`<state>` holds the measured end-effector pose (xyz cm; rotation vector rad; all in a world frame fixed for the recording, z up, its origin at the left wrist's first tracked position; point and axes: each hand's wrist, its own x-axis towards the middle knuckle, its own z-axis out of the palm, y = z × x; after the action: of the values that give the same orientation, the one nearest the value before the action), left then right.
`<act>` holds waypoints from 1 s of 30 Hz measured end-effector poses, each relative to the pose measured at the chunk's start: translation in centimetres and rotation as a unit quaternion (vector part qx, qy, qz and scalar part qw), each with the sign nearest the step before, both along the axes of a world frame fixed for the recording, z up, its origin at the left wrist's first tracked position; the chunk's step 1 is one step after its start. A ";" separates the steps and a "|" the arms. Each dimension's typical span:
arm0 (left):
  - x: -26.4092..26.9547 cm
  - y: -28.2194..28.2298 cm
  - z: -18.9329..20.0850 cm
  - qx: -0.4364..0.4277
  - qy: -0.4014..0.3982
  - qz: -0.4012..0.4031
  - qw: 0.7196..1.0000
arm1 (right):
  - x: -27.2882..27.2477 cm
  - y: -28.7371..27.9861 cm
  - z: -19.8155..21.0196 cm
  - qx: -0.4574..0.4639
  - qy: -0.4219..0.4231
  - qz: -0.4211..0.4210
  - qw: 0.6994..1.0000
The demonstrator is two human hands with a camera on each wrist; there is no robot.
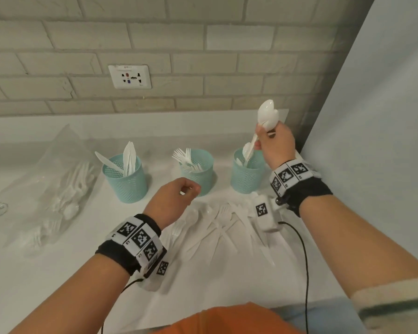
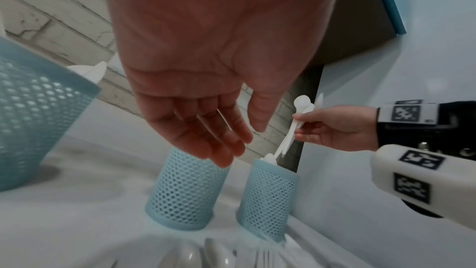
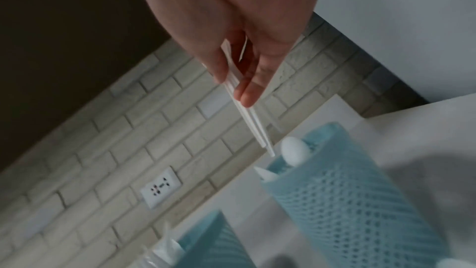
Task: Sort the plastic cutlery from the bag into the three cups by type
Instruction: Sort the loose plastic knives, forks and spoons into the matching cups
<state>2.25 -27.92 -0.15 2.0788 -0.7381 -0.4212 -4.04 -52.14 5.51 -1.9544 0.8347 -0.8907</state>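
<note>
- The spoons (image 1: 266, 115) are glossy white plastic, a small bunch with bowls up and thin handles pointing down.
- right hand (image 1: 276, 147), right of centre in the head view, pinches them mid-handle; the handle tips sit just above the right cup (image 1: 247, 175), a teal mesh one with spoons already inside.
- left hand (image 1: 173, 200), centre frame, hangs loosely curled, holding nothing, above the loose cutlery pile (image 1: 217, 227).
</note>
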 end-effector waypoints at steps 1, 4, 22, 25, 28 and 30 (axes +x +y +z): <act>-0.4 0.3 -0.3 0.020 -0.006 0.001 1.000 | 0.4 -0.4 -0.8 -0.008 0.025 -0.012 1.000; -1.4 1.1 -0.9 0.105 -0.023 0.000 0.994 | 0.7 -0.4 -2.5 -0.019 0.088 -0.016 0.996; -1.4 5.0 -5.6 0.418 0.004 0.014 0.908 | -5.9 7.5 -4.9 -0.020 0.230 0.125 0.965; -1.9 5.1 -4.9 0.379 0.010 0.024 0.925 | -6.8 10.3 -7.8 -0.017 0.356 0.174 0.918; -2.1 5.2 -4.4 0.359 0.010 0.014 0.933 | -7.2 12.1 -9.4 -0.021 0.427 0.198 0.882; -2.2 5.3 -4.1 0.359 0.008 -0.001 0.933 | -7.2 12.9 -9.6 -0.027 0.434 0.207 0.876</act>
<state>0.00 -22.65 -4.21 2.7453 -0.6281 -0.7974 -11.25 -39.22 -4.13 -2.4631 0.8023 0.2761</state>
